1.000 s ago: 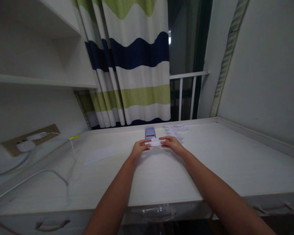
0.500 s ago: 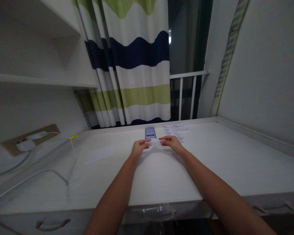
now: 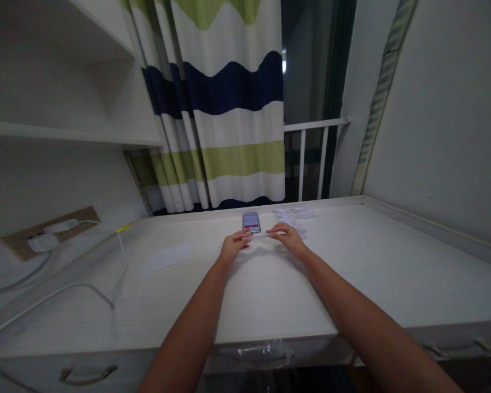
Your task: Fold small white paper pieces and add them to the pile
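Between my two hands a narrow white strip of folded paper (image 3: 259, 235) is stretched level, just above the desk. My left hand (image 3: 234, 244) pinches its left end, and the fingers of my right hand (image 3: 287, 238) are closed on its right end. Directly behind the strip lies a phone (image 3: 251, 221) with its screen lit. A pile of folded white paper pieces (image 3: 292, 214) sits beyond my right hand, which partly hides it. To the left a flat sheet of white paper (image 3: 166, 258) rests on the desk.
The white desk (image 3: 270, 295) has a raised back edge and drawers with handles (image 3: 89, 375) in front. White cables (image 3: 85, 286) run from plugs in a wall socket (image 3: 51, 233) at the left. A striped curtain (image 3: 237, 131) and a white railing (image 3: 317, 126) stand behind.
The paper strip has tilted, so that it now looks thinner, nearly edge-on. My right fingers have lifted slightly and shifted on its end. My left hand has barely moved.
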Action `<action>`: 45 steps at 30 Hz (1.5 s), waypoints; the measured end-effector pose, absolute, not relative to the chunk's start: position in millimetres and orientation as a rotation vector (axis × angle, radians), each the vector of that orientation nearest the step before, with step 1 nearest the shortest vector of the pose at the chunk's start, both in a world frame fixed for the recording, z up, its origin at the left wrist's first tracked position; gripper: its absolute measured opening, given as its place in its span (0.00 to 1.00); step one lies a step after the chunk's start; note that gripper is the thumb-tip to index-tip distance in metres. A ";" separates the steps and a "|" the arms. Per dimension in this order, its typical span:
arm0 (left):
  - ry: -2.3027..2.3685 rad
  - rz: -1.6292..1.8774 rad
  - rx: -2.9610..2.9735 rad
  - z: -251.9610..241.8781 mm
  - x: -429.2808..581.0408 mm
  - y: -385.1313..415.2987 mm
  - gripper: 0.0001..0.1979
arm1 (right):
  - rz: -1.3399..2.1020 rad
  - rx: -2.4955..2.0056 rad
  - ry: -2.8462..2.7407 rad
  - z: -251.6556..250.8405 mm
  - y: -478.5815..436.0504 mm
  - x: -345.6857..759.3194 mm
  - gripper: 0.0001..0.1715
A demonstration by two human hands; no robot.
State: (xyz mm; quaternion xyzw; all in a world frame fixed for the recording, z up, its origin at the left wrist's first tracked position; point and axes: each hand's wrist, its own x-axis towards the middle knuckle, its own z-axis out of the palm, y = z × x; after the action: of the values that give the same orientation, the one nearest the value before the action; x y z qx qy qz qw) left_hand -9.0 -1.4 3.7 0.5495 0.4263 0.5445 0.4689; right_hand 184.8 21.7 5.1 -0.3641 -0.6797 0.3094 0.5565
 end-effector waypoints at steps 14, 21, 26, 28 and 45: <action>1.147 1.326 1.748 4.2 -3.1 -7.2 0.11 | 1.041 -0.865 -1.579 4.5 13.9 171.2 0.12; 1.178 1.296 1.735 7.3 -4.7 -6.9 0.10 | 1.270 -0.834 -1.453 5.1 9.5 171.9 0.17; 1.197 1.295 1.685 4.0 -6.3 -3.2 0.11 | 1.339 -0.847 -1.382 4.6 11.4 172.9 0.14; 1.188 1.295 1.668 3.7 -6.2 -3.1 0.11 | 1.340 -0.849 -1.374 5.5 11.4 173.1 0.14; 1.180 1.157 1.870 2.9 -1.3 -8.6 0.10 | 1.031 -0.887 -1.782 0.7 10.0 165.0 0.08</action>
State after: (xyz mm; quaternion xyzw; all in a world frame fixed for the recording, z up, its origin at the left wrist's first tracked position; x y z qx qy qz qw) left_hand -1.3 -8.6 2.9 0.7106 0.4485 0.4395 0.3173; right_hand 165.0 10.0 0.7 -0.3565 -0.7157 0.4142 0.4350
